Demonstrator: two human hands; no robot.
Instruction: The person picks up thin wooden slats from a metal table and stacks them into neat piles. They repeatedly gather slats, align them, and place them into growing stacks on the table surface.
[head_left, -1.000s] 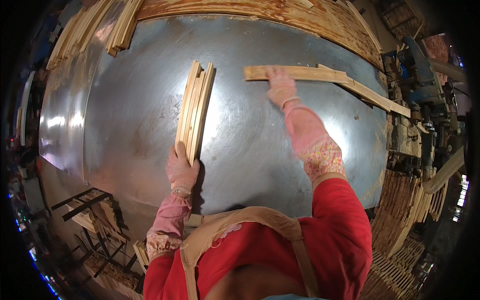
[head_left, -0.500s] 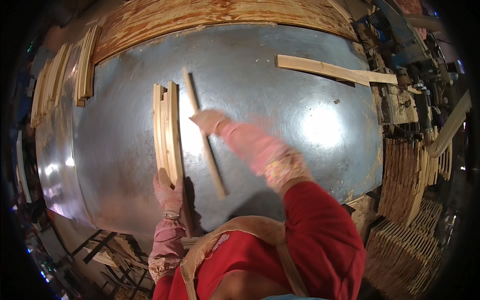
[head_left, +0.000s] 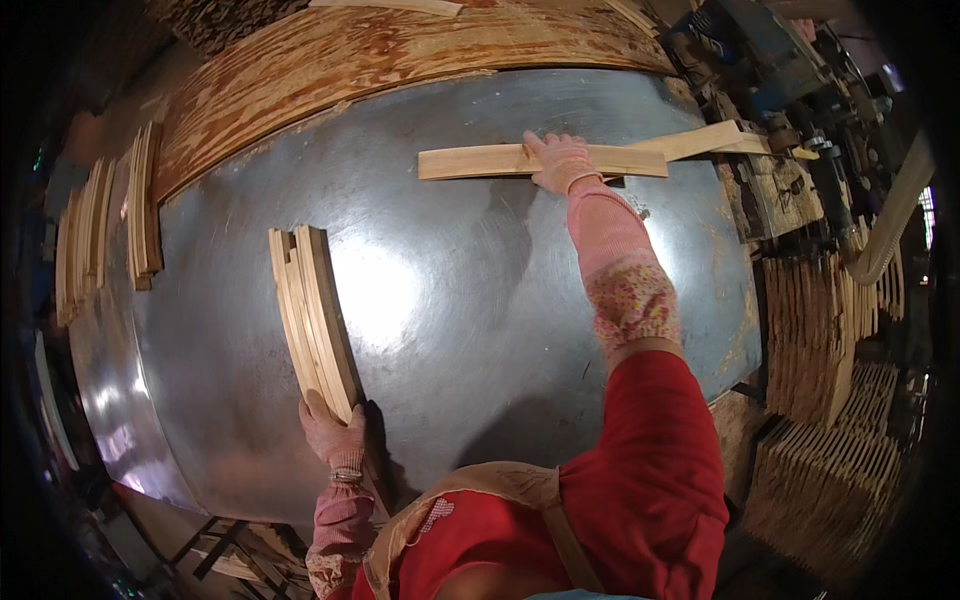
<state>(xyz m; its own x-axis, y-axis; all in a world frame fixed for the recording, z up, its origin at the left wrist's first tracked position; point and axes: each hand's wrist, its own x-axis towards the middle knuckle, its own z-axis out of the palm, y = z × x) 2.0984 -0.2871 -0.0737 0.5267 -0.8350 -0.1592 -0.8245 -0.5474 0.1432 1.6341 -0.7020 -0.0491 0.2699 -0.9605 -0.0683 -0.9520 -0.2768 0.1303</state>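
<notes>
At the near left of the metal-topped table, my left hand (head_left: 333,435), in a pale pink glove, is closed round the near end of several pale wooden strips (head_left: 312,310). They lie side by side, pointing away from me, their far ends uneven. My right hand (head_left: 562,163), gloved too, reaches to the far right and grips a flat wooden board (head_left: 460,163) across its width. This board lies crosswise, its right end over another wooden board (head_left: 690,143) that slants toward the table's right edge. My palm hides part of the gripped board.
The grey metal tabletop (head_left: 450,330) stretches between my hands. A worn plywood sheet (head_left: 330,75) borders its far side. More strips (head_left: 145,205) stand at the far left. Machinery (head_left: 790,80) and stacked wood (head_left: 805,340) line the right side.
My right hand has swung far and right from beside the strips. The narrow stick it held there is gone from that spot; a board now lies across the far-right boards. The view has shifted.
</notes>
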